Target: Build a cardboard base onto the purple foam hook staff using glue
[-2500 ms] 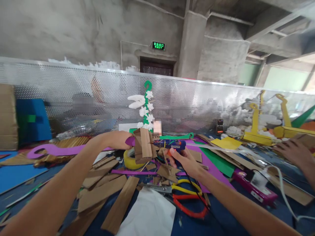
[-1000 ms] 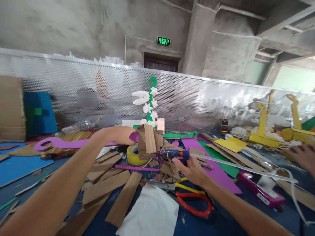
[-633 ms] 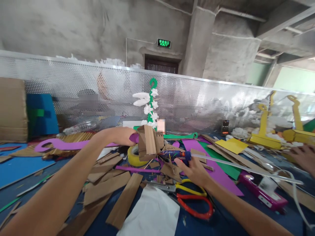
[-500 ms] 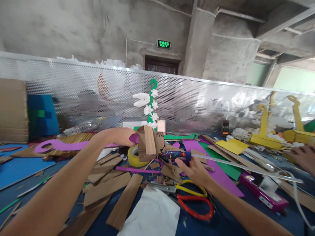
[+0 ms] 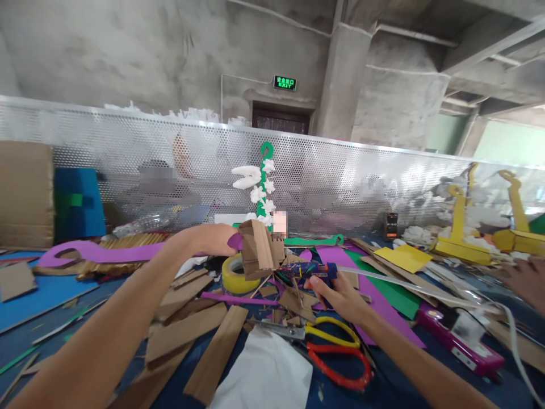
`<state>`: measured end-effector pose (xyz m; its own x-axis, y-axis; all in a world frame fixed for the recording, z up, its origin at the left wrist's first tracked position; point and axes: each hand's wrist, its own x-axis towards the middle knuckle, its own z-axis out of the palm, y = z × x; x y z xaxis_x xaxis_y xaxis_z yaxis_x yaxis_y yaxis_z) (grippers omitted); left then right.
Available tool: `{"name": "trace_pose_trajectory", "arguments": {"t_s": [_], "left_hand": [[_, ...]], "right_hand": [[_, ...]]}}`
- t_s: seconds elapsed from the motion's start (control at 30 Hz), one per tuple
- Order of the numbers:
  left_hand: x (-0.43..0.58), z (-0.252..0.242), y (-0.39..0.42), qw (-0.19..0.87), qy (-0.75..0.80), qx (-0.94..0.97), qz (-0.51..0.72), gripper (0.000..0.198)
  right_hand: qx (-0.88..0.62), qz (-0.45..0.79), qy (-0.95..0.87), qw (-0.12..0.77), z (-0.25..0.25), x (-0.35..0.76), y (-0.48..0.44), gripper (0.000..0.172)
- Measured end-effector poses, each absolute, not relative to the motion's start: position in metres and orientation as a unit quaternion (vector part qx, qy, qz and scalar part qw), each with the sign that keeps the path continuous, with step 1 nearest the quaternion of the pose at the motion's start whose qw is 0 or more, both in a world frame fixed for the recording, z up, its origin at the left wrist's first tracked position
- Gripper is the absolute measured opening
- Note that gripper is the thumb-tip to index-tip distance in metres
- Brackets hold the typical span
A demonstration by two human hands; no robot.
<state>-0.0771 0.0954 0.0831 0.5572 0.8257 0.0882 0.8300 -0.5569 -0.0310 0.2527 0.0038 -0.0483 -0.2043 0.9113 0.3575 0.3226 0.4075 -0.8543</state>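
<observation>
My left hand (image 5: 217, 238) is closed on a small folded cardboard piece (image 5: 256, 250) with purple material at its left side; my fingertips are hidden behind it. A long purple strip with a hooked end (image 5: 117, 253) runs behind my left forearm toward this piece. In my right hand (image 5: 334, 292) is a dark blue glue gun (image 5: 304, 270), its nozzle at the lower right edge of the cardboard. From the gun's back end a long clear glue stick (image 5: 395, 277) sticks out to the right. Below the cardboard lies a roll of yellow tape (image 5: 238, 278).
Scissors with red and yellow handles (image 5: 338, 355) lie by white paper (image 5: 261, 369) and cardboard strips (image 5: 217, 352). A purple power strip (image 5: 460, 341) with a white cable lies right. Behind stands a green stem with white flowers (image 5: 261, 199). Another person's hand (image 5: 525, 278) is far right.
The hooked end of the purple strip has shifted left. The glue gun's nozzle stays by the cardboard, and both hands keep their holds. The whole view has shifted slightly.
</observation>
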Motion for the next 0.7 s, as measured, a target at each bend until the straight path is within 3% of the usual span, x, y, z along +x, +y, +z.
{"name": "trace_pose_trajectory", "arguments": {"t_s": [0.17, 0.4, 0.7], "left_hand": [[-0.066, 0.083, 0.094, 0.100, -0.486, -0.868, -0.036, 0.042], [-0.033, 0.081, 0.077, 0.211, -0.475, -0.853, -0.049, 0.044], [0.012, 0.068, 0.048, 0.282, -0.441, -0.851, -0.045, 0.032]], "right_hand": [[-0.417, 0.332, -0.675, 0.510, -0.040, 0.258, 0.009, 0.056], [-0.404, 0.280, -0.620, 0.611, -0.022, 0.270, 0.011, 0.044], [-0.494, 0.055, -0.698, 0.515, -0.011, 0.266, 0.006, 0.041]]}}
